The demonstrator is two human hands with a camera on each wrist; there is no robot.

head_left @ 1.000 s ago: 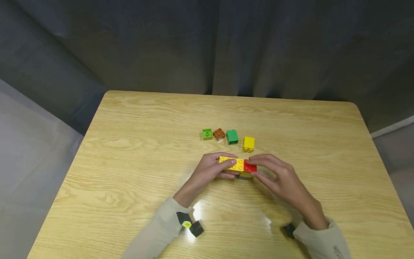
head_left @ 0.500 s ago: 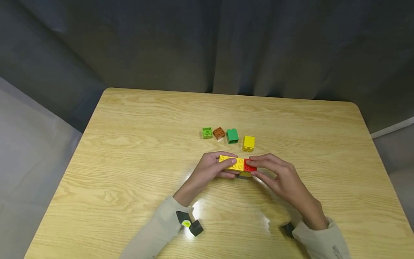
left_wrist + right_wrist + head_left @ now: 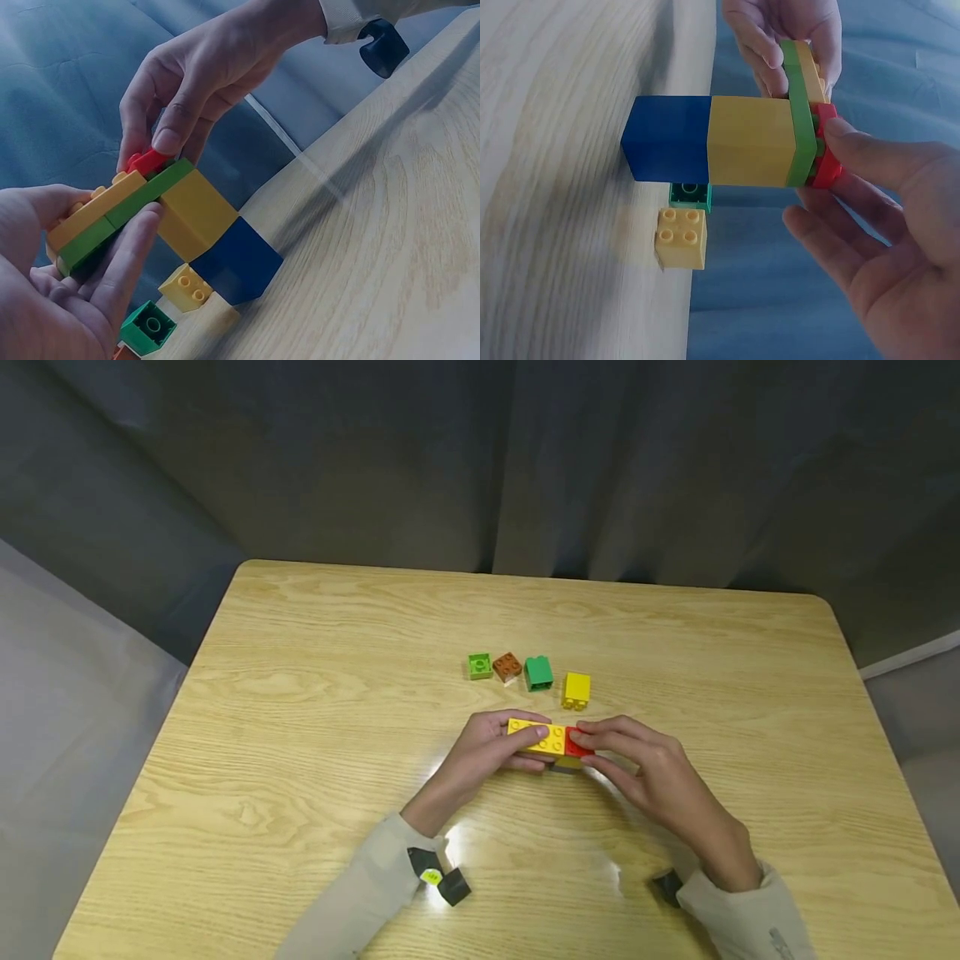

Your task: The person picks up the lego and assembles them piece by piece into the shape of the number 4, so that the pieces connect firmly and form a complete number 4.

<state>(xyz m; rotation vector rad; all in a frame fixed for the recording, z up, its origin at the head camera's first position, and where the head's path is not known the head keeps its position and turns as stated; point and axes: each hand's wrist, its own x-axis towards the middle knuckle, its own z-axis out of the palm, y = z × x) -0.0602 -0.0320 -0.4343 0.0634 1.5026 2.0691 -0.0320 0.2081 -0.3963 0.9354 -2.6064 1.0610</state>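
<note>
A stack of toy building bricks stands on the table, a blue brick [image 3: 667,139] at the bottom and a yellow block [image 3: 750,142] above it. Over these lies a thin green layer [image 3: 801,135] reaching out to the left. On top sit a flat yellow brick [image 3: 557,740] and, at its right end, a small red brick [image 3: 576,745]. My left hand [image 3: 483,752] grips the overhanging part, thumb on the yellow studs and fingers underneath. With thumb and fingers, my right hand [image 3: 663,777] pinches the red brick; green studs show beneath it in the right wrist view.
Behind the stack, a loose row runs across the table [image 3: 315,693]: a light green brick [image 3: 480,667], a brown brick [image 3: 507,666], a dark green brick [image 3: 537,674] and a yellow brick [image 3: 576,691]. A dark curtain [image 3: 375,468] hangs beyond the far edge.
My right fingers cover slightly more of the red brick's top than a second ago. The left hand, stack and loose bricks keep their places.
</note>
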